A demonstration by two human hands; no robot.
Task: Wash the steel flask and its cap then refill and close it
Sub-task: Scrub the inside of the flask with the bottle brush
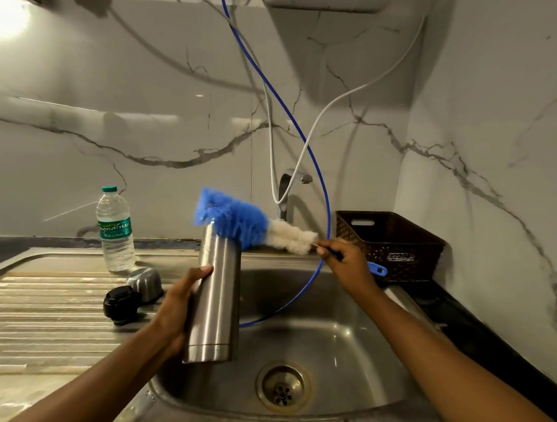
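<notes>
Where two white marble walls (117,76) with grey veins meet in a corner, a big steel sink (345,341) sits in a dark tabletop (451,317). Its ribbed draining side (43,312) lies on the left and looks wet. A round drain (283,391) is at the bottom of the bowl. A blue hose (319,187) and a white cord (339,98) hang down the wall by the tap (286,192), and the hose dips into the bowl.

A dark woven basket (393,244) stands on the tabletop, right of the sink.

The steel flask (217,297) is open and nearly upright, held over the left part of the bowl. The left hand (177,308) is wrapped round its lower half. A bottle brush (238,222) has its fluffy blue end at the flask's mouth and its white part sticking out to the right. The right hand (348,261) pinches the brush's blue handle.

A clear water bottle (115,232) with a green top stands at the back of the draining side. Its green label has white curly writing that looks like "Signature". The smaller print is too tiny to read. Near it lie the steel cap (146,283) and a black stopper (120,304), just beside each other.
</notes>
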